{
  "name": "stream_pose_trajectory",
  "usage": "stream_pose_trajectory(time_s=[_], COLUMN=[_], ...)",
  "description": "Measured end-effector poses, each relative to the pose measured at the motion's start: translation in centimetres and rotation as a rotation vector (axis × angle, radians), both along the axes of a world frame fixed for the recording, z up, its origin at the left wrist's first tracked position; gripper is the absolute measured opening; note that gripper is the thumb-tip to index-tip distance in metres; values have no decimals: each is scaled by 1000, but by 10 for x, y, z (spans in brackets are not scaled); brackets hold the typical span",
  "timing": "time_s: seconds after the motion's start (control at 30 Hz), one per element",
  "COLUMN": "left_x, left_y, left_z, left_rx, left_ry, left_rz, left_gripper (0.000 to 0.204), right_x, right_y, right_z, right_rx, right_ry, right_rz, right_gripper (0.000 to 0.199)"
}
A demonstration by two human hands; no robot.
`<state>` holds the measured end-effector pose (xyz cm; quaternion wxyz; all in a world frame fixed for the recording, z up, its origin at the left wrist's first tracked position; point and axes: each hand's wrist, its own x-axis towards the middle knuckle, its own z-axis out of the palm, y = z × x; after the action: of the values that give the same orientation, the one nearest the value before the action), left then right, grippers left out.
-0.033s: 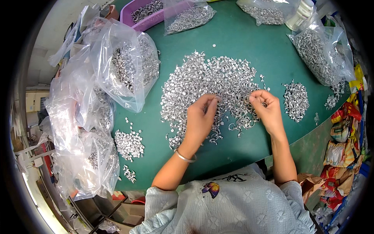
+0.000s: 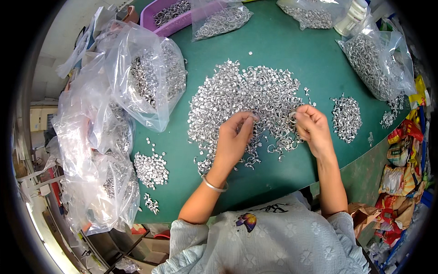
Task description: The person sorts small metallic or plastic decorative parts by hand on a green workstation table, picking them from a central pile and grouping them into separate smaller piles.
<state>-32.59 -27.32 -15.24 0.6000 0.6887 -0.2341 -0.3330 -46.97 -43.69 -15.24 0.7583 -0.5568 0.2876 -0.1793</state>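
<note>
Left hand (image 2: 232, 139) and right hand (image 2: 315, 132) have fingertips pinched together over metal rings (image 2: 269, 86) heaped mid-worktop (image 2: 283, 48); any catch is too small to tell. Light pinches should avoid dragging neighbours.

Head-worn fisheye, left of a pair, upright. Looks steeply down past wearer's pale shirt (image 2: 283, 242), close in; left hand (image 2: 233, 137) and right hand (image 2: 315, 130) mid-frame, green tabletop (image 2: 283, 48) beneath, edges bowing rimward.
</note>
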Motion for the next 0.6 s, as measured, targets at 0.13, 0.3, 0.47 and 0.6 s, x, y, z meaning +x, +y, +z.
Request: stream_pose_trajectory(time_s=[0.13,0.3,0.47,0.6], left_x=[4,12,9,10], left_y=[13,15,-40,-55], left_z=[9,7,11,-6], left_rx=[-95,-272,275,275], left_ry=[597,866,-530,-851], left_rz=[-26,18,-42,-102], left_gripper=[18,15,22,23], right_x=[-6,4,24,20], right_y=[-13,-18,-2,-5], right_z=[-2,1,-19,-1], right_rx=[666,-331,-1223,-672], right_ry=[-352,149,342,342], right_rz=[36,-20,-84,-31], right_gripper=[20,23,25,16])
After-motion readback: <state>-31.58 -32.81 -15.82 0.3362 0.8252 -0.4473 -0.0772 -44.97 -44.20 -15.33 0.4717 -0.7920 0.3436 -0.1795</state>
